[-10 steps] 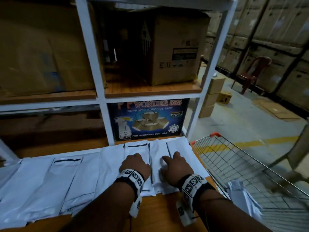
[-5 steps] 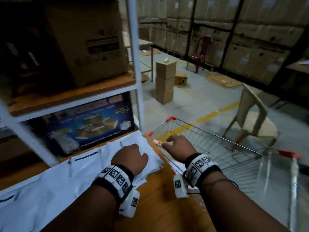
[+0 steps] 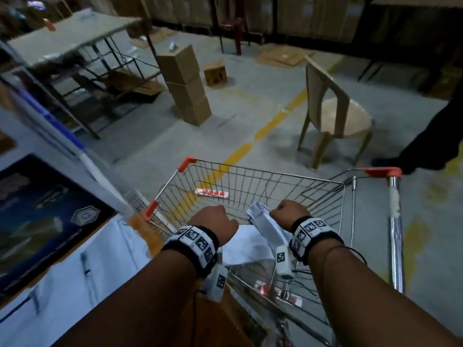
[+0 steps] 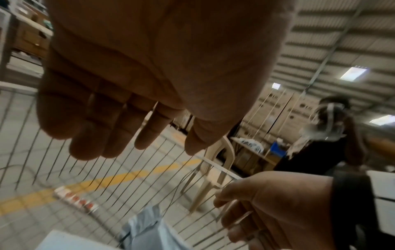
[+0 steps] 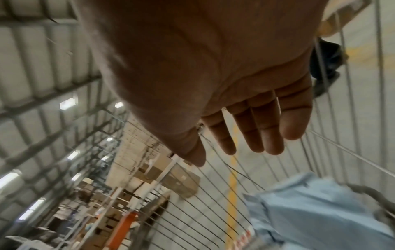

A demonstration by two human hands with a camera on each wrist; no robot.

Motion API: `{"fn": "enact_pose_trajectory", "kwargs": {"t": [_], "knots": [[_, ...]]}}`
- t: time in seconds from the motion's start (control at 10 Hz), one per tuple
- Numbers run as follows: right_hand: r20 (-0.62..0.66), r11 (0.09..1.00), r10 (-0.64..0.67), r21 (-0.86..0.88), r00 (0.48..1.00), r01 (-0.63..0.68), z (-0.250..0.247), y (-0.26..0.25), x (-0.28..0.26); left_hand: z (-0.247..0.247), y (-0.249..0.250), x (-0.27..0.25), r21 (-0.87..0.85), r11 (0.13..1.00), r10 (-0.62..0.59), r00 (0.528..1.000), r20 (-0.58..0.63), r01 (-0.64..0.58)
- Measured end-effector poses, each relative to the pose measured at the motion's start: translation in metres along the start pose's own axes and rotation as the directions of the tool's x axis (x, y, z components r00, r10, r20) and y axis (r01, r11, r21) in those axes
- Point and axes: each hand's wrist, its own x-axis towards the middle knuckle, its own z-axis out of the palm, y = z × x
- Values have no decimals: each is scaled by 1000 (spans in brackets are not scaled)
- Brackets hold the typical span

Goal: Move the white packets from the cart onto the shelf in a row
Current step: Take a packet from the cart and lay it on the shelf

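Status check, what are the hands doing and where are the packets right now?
Left hand and right hand both open, empty, over the cart. Packets in cart below them; others in a row on the shelf. Nothing in the way.

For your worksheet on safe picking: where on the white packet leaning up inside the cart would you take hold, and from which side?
Probably the raised upper end of the white packet, reached from above over the cart rim. It leans steeply with its crumpled top nearest the rim and its lower part down among the wires. The open right hand hangs beside that end; the left hand is open too, holding nothing.
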Motion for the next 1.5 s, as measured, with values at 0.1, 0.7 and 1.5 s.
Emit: {"fn": "enact_pose_trajectory", "kwargs": {"t": [0.1, 0.7, 1.5], "knots": [[78, 999, 29, -36, 997, -26, 33, 18, 29, 23, 17, 45, 60, 998, -26, 994, 104, 20], [635, 836, 242, 248, 734, -490, 241, 65, 141, 173, -5, 276, 261, 960, -34, 887, 461, -99], [794, -119, 175, 603, 581, -789, 303, 62, 160, 225, -9, 315, 189, 975, -41, 730, 682, -121]]}}
